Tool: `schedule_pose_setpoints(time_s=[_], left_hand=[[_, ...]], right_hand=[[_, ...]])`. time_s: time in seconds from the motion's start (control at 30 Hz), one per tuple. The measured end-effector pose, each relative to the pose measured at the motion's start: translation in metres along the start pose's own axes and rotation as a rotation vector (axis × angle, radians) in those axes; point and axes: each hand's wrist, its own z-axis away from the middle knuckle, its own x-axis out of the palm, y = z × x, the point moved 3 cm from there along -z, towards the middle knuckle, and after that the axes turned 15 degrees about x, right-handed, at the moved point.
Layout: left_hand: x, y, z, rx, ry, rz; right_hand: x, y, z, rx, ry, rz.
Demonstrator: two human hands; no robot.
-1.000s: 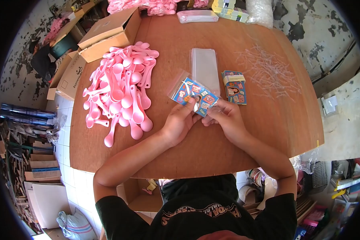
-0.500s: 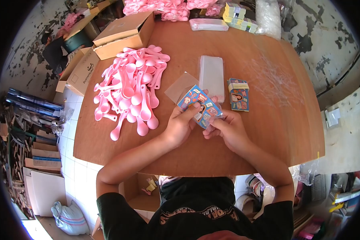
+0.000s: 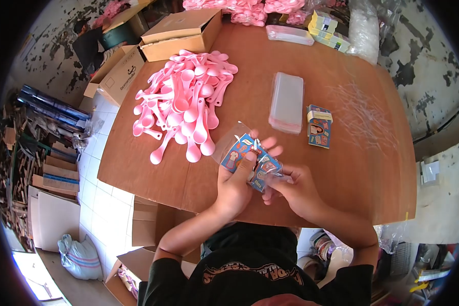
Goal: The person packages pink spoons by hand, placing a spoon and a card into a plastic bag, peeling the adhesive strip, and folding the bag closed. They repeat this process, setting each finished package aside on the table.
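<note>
My left hand (image 3: 238, 178) grips a blue printed card (image 3: 260, 166) inside a clear plastic bag (image 3: 226, 146), thumb on top of it. The fingers of my right hand (image 3: 292, 187) pinch the lower right end of the same bag. Beyond my hands, a stack of clear bags (image 3: 287, 102) lies on the table, and a banded bundle of blue cards (image 3: 319, 127) is to its right. To the left spreads a large heap of pink spoons (image 3: 188, 104).
The brown table (image 3: 137, 178) carries a cardboard box (image 3: 181, 38) at its back left. Packed pink items, yellow-white bundles (image 3: 326, 30) and thin clear strands (image 3: 364, 115) are at the back and right. A person (image 3: 86, 46) is at the far left.
Both hands have come nearer my body with the bagged card, now tilted more. The camera view has shifted, so the table's objects appear further right.
</note>
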Motion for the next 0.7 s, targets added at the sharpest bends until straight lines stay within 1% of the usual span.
schedule_pose_setpoints(time_s=[0.1,0.27,0.4,0.47,0.5,0.57,0.6,0.67,0.7], left_hand=[[0.0,-0.006,0.009,0.009,0.012,0.03],[0.0,-0.016,0.021,0.006,-0.002,0.035],[-0.001,-0.017,0.03,-0.003,-0.018,-0.019],[-0.001,-0.013,0.03,-0.02,0.069,0.153],[-0.003,-0.014,0.031,-0.022,0.073,0.157],[-0.01,-0.016,0.03,-0.058,0.185,0.266],[-0.012,-0.014,0.028,-0.058,0.186,0.269],[-0.016,-0.012,0.027,-0.17,0.22,0.29],[-0.017,-0.01,0.026,-0.187,0.219,0.291]], right_hand=[[0.002,0.003,0.005,0.067,0.022,0.02],[0.004,0.007,0.011,0.141,0.082,-0.094],[0.006,0.01,0.011,0.158,0.086,-0.08],[0.008,0.005,0.01,0.083,0.084,0.133],[0.008,0.004,0.009,0.088,0.087,0.134],[0.009,-0.012,0.014,-0.425,0.435,0.753],[0.01,-0.013,0.012,-0.424,0.435,0.756],[0.022,-0.024,0.021,-1.023,0.707,1.088],[0.021,-0.02,0.019,-1.302,0.627,1.312]])
